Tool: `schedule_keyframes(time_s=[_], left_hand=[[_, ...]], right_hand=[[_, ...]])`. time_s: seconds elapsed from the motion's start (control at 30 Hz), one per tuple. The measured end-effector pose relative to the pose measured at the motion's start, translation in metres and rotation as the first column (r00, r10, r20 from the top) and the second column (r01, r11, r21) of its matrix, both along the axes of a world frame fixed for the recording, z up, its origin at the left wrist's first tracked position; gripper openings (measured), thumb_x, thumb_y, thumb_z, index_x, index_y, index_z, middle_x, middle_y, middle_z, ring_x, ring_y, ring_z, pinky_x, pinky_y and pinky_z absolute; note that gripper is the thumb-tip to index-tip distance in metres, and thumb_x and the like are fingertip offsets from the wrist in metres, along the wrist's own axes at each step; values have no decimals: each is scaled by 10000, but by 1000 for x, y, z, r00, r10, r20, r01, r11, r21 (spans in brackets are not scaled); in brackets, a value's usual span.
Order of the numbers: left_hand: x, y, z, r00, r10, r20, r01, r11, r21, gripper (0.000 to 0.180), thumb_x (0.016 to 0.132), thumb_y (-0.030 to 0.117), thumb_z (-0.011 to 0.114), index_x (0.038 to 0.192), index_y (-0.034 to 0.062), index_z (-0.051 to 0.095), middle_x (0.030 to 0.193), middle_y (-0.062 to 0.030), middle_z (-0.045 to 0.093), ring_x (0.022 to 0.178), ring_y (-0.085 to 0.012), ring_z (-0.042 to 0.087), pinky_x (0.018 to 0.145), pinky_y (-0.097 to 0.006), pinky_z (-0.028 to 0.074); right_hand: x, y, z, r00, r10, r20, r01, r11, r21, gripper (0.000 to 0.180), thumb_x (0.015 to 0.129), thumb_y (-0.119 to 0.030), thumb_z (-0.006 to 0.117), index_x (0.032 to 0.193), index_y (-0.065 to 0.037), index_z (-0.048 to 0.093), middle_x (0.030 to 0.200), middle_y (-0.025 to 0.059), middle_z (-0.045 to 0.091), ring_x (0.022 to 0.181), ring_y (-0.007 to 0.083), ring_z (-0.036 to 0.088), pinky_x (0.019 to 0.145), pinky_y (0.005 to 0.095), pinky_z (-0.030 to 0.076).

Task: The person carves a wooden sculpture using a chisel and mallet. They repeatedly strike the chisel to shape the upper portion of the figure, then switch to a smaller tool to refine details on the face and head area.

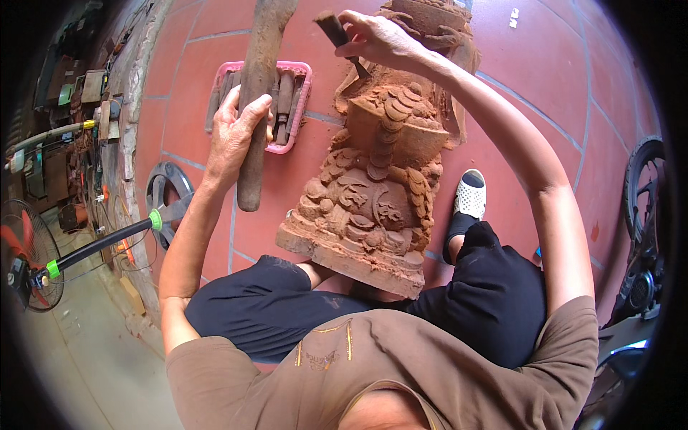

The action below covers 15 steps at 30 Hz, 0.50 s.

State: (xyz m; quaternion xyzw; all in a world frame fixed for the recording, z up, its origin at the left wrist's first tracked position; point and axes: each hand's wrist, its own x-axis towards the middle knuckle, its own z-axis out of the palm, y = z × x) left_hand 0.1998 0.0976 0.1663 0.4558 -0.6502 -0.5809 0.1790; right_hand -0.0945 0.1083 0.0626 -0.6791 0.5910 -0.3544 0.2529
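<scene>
A pink plastic tray [304,107] is lying on the red tiled floor [545,64] just to the left of the carved wooden statue [373,186], and it is holding a row of dark, wooden-handled chisels [285,100] lying side by side; how many there are cannot be told, because a mallet is crossing in front of them.

The left hand [233,132] is clenching around the long wooden mallet [259,79], fingers wrapped fully round its shaft, and is holding it upright to the left of the statue, over the tray. The right hand [376,37] is gripping a chisel [342,41] by its wooden handle, fist closed, at the statue's far end; the chisel's metal tip is pressing against the reddish carving there.

The statue itself is lying tilted back, its base resting against the person's lap between the dark trouser legs, its top pointing away. A foot in a white perforated shoe [471,193] is resting just to the right of the statue. Well to the left of the statue, a standing fan [29,261] is lying across the ground.
</scene>
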Motion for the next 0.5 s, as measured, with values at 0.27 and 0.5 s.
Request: schedule_keyframes(time_s=[0.27, 0.5], left_hand=[[3, 5, 8, 999, -29, 14, 29, 997, -65, 299, 971, 297, 651, 1131, 64, 554, 816, 11, 610, 638, -39, 591, 555, -187, 482], [3, 16, 6, 999, -48, 20, 50, 989, -137, 343, 971, 273, 655, 1205, 46, 549, 831, 6, 606, 655, -47, 569, 576, -198, 473]], right_hand=[[15, -8, -14, 998, 5, 65, -2, 999, -49, 527, 831, -308, 776, 1234, -67, 537, 1025, 209, 713, 947, 373, 702, 812, 454, 553], [23, -2, -13, 996, 61, 58, -57, 996, -71, 519, 839, -265, 770, 1246, -68, 515, 987, 203, 707, 911, 364, 701, 771, 453, 546]])
